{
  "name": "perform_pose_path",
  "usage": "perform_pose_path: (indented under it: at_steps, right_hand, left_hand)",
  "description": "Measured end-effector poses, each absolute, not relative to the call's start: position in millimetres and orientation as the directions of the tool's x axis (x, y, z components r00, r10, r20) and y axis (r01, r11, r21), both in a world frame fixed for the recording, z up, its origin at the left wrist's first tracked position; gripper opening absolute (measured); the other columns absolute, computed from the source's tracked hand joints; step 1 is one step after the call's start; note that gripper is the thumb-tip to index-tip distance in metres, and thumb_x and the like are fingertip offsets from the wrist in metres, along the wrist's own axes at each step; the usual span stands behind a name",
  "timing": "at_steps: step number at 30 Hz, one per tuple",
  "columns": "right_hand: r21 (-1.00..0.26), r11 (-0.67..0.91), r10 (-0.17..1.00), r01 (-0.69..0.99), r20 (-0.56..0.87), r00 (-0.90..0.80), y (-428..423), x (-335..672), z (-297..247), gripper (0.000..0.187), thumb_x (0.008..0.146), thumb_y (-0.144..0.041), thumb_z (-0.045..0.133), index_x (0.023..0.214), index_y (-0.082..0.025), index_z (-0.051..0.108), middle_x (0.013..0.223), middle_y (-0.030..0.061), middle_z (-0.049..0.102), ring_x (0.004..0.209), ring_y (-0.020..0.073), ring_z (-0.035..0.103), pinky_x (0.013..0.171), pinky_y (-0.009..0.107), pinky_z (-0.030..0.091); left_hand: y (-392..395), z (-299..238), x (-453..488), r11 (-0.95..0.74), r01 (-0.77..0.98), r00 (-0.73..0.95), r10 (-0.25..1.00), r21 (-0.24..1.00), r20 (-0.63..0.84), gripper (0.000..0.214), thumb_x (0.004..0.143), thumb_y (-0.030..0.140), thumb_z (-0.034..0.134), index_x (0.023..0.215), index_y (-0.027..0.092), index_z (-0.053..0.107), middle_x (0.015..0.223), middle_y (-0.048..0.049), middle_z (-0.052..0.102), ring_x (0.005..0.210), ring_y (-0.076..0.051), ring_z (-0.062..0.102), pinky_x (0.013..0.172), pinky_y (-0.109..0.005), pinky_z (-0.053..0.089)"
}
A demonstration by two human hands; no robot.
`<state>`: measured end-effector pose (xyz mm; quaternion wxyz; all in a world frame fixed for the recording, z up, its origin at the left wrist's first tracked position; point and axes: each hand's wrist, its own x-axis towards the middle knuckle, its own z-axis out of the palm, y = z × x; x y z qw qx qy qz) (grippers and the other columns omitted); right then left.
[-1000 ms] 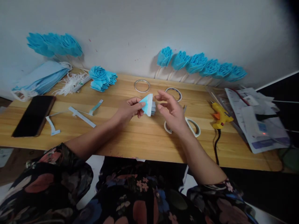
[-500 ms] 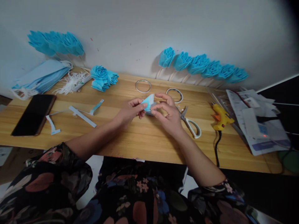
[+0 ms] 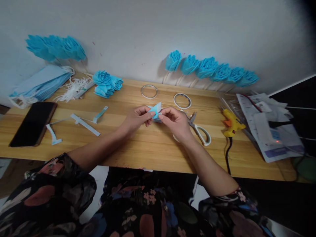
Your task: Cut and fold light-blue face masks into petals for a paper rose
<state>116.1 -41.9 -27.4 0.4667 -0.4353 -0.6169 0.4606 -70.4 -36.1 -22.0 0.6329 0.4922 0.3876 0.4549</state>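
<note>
Between both hands is a small folded piece of light blue and white mask fabric [image 3: 156,108], held over the middle of the table. My left hand [image 3: 140,118] pinches its left side between thumb and fingers. On the other side, the thumb and fingers of my right hand [image 3: 175,122] close on its lower right edge. Part of a pale stack [image 3: 158,120] shows beneath the fabric, mostly hidden by the hands. Scissors [image 3: 199,129] with white handles lie partly open just right of my right hand. Two rolls of tape, one thin [image 3: 149,92] and one wider [image 3: 182,101], lie beyond the hands.
Blue fabric flowers on sticks [image 3: 207,67] lean on the wall, with more flowers [image 3: 55,47] at left. Face masks [image 3: 43,84], loose blooms [image 3: 106,84], cut strips [image 3: 85,125] and a phone [image 3: 33,124] lie left. A yellow glue gun [image 3: 232,122] and plastic packets [image 3: 269,128] lie right.
The fingers of my right hand, raised and spread before, have come down and closed on the fabric's right edge. My left hand keeps its pinch. The view has shifted slightly.
</note>
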Motion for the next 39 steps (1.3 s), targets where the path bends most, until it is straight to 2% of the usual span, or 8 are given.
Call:
perform_pose_path:
  at_steps: [4, 6, 9, 11, 15, 27, 36, 39]
  right_hand:
    - [-0.985, 0.162, 0.975, 0.065, 0.149, -0.168, -41.7, 115.1, -27.0, 0.018, 0.082, -0.036, 0.075, 0.085, -0.022, 0.065, 0.077, -0.0023, 0.064, 0.071, 0.0124, 0.057, 0.071, 0.029, 0.047]
    - [-0.99, 0.136, 0.977, 0.023, 0.13, -0.172, -41.3, 114.6, -26.0, 0.02, 0.081, -0.034, 0.075, 0.093, -0.022, 0.064, 0.079, -0.0026, 0.065, 0.072, 0.0124, 0.059, 0.071, 0.029, 0.048]
    - [-0.994, 0.106, 0.975, 0.005, 0.103, -0.197, -40.6, 114.4, -24.7, 0.04, 0.08, -0.035, 0.075, 0.116, -0.024, 0.062, 0.081, -0.0031, 0.067, 0.075, 0.0132, 0.061, 0.073, 0.03, 0.05]
    - [-0.995, 0.098, 0.972, 0.015, 0.092, -0.217, -40.2, 114.7, -24.7, 0.046, 0.08, -0.037, 0.075, 0.122, -0.025, 0.062, 0.082, -0.0026, 0.068, 0.077, 0.014, 0.062, 0.075, 0.031, 0.051]
    - [-0.995, 0.097, 0.968, 0.001, 0.094, -0.233, -39.9, 114.8, -26.0, 0.043, 0.079, -0.039, 0.076, 0.118, -0.024, 0.067, 0.085, -0.0013, 0.069, 0.081, 0.0151, 0.064, 0.08, 0.033, 0.051]
    - [-0.991, 0.127, 0.967, 0.046, 0.114, -0.228, -41.0, 114.6, -24.2, 0.033, 0.08, -0.039, 0.075, 0.109, -0.023, 0.071, 0.078, -0.0023, 0.063, 0.073, 0.0138, 0.057, 0.073, 0.031, 0.048]
    - [-0.989, 0.136, 0.961, 0.054, 0.118, -0.251, -41.7, 113.7, -22.1, 0.029, 0.082, -0.045, 0.072, 0.101, -0.023, 0.072, 0.083, 0.0001, 0.066, 0.081, 0.0159, 0.061, 0.078, 0.033, 0.05]
    - [-0.991, 0.124, 0.964, 0.047, 0.109, -0.244, -41.7, 114.2, -22.6, 0.028, 0.08, -0.046, 0.076, 0.095, -0.022, 0.073, 0.081, -0.0002, 0.066, 0.076, 0.0147, 0.058, 0.073, 0.031, 0.049]
  left_hand:
    - [-36.3, -22.9, -70.7, 0.083, -0.185, 0.291, 0.956, 0.979, -0.026, 0.035, 0.076, 0.045, 0.081, 0.072, 0.016, 0.062, 0.06, 0.0024, 0.062, 0.053, -0.007, 0.053, 0.053, -0.02, 0.044]
    - [-36.4, -23.3, -70.7, 0.076, -0.182, 0.294, 0.956, 0.98, -0.019, 0.035, 0.077, 0.045, 0.08, 0.072, 0.016, 0.062, 0.061, 0.0023, 0.062, 0.053, -0.007, 0.053, 0.053, -0.02, 0.044]
    - [-36.3, -23.7, -70.8, 0.072, -0.176, 0.3, 0.954, 0.982, -0.016, 0.035, 0.077, 0.045, 0.08, 0.073, 0.016, 0.062, 0.061, 0.0024, 0.062, 0.053, -0.007, 0.054, 0.053, -0.019, 0.045]
    - [-36.0, -23.8, -71.0, 0.072, -0.164, 0.309, 0.951, 0.984, -0.018, 0.035, 0.078, 0.045, 0.079, 0.074, 0.016, 0.062, 0.061, 0.0022, 0.062, 0.053, -0.007, 0.054, 0.053, -0.02, 0.045]
    - [-35.0, -23.2, -71.7, 0.055, -0.124, 0.323, 0.946, 0.991, -0.012, 0.032, 0.078, 0.045, 0.079, 0.077, 0.016, 0.063, 0.062, 0.0019, 0.062, 0.053, -0.007, 0.054, 0.052, -0.02, 0.046]
    - [-36.5, -21.6, -70.9, -0.096, -0.01, 0.327, 0.94, 0.995, 0.094, 0.028, 0.08, 0.043, 0.076, 0.076, 0.017, 0.065, 0.058, 0.0033, 0.057, 0.052, -0.008, 0.051, 0.05, -0.02, 0.043]
    - [-32.9, -21.7, -71.9, 0.029, -0.023, 0.374, 0.927, 0.999, -0.018, 0.028, 0.078, 0.039, 0.077, 0.072, 0.017, 0.061, 0.058, 0.0022, 0.06, 0.052, -0.008, 0.055, 0.05, -0.019, 0.048]
    - [-34.1, -20.6, -72.1, 0.061, -0.006, 0.424, 0.904, 0.998, -0.052, 0.026, 0.077, 0.035, 0.077, 0.07, 0.017, 0.06, 0.056, 0.0024, 0.06, 0.05, -0.007, 0.055, 0.05, -0.019, 0.048]
